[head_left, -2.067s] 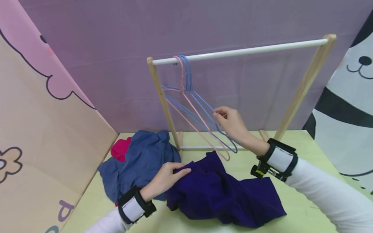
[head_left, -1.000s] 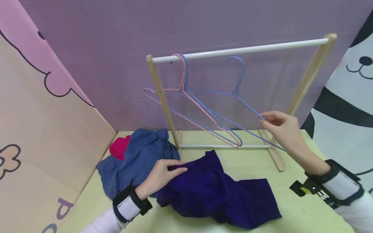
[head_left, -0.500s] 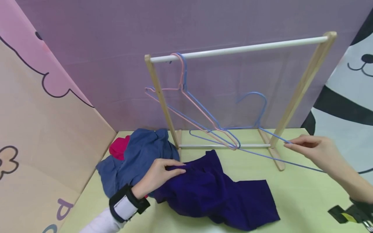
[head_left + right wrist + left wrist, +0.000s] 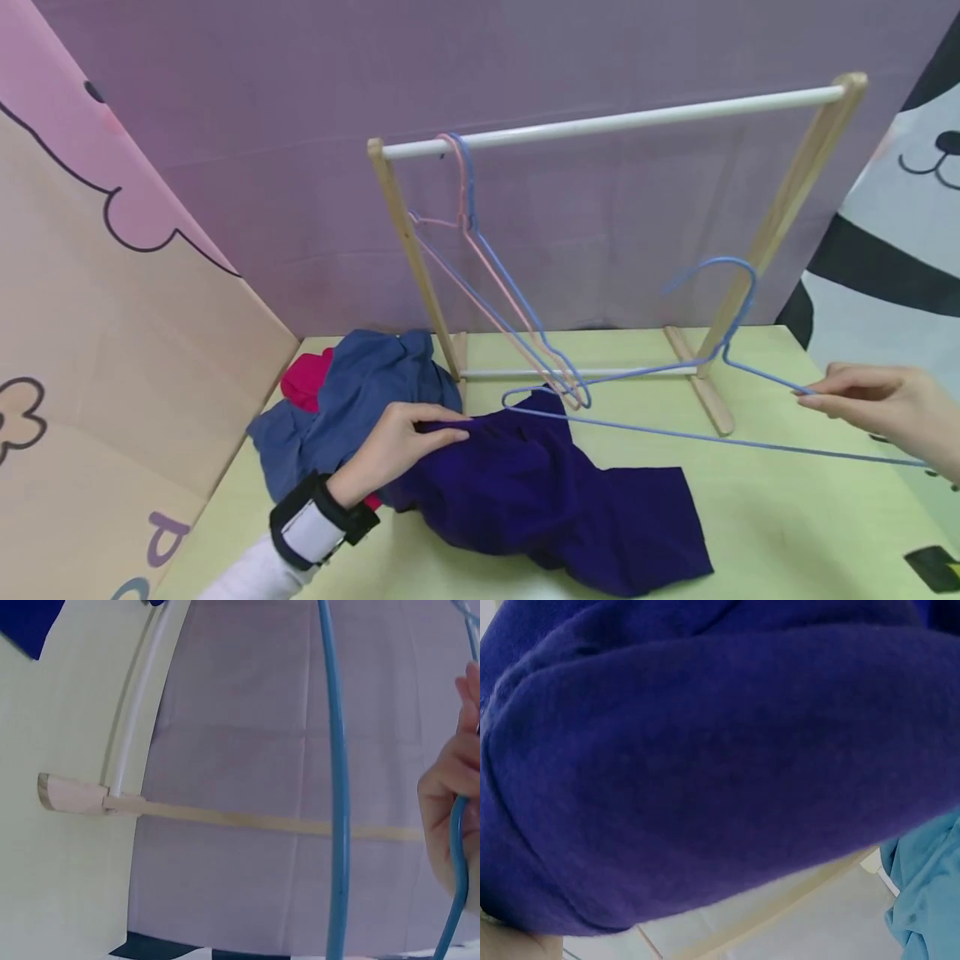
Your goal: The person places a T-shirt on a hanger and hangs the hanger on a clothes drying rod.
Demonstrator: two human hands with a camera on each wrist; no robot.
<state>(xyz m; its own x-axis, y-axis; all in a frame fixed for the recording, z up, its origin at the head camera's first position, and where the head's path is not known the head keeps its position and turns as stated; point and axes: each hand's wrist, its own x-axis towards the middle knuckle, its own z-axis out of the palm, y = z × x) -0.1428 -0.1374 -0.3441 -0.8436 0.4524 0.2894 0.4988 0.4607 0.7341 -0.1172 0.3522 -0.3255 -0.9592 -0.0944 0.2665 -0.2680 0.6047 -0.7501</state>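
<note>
My right hand (image 4: 885, 404) pinches the shoulder wire of a blue wire hanger (image 4: 705, 367), held off the rack above the table at the right; the same blue hanger (image 4: 335, 787) crosses the right wrist view beside my fingers (image 4: 450, 802). My left hand (image 4: 390, 446) grips the edge of a dark purple garment (image 4: 570, 508) lying crumpled on the table. That purple garment (image 4: 705, 765) fills the left wrist view. A wooden rack with a white rail (image 4: 600, 125) stands behind, with a pink hanger (image 4: 480, 275) and another blue hanger (image 4: 525, 321) hooked at its left end.
A blue garment (image 4: 352, 400) and a bit of red cloth (image 4: 303, 379) lie heaped at the table's left. Cartoon-printed panels stand at left (image 4: 112, 333) and right (image 4: 885, 233), with a purple backdrop (image 4: 300, 125) behind. The rack's foot (image 4: 71, 793) rests on the yellow-green table (image 4: 787, 517).
My right hand has lifted one blue hanger off the rail and carried it rightward and down toward the table. The left hand has stayed on the purple garment.
</note>
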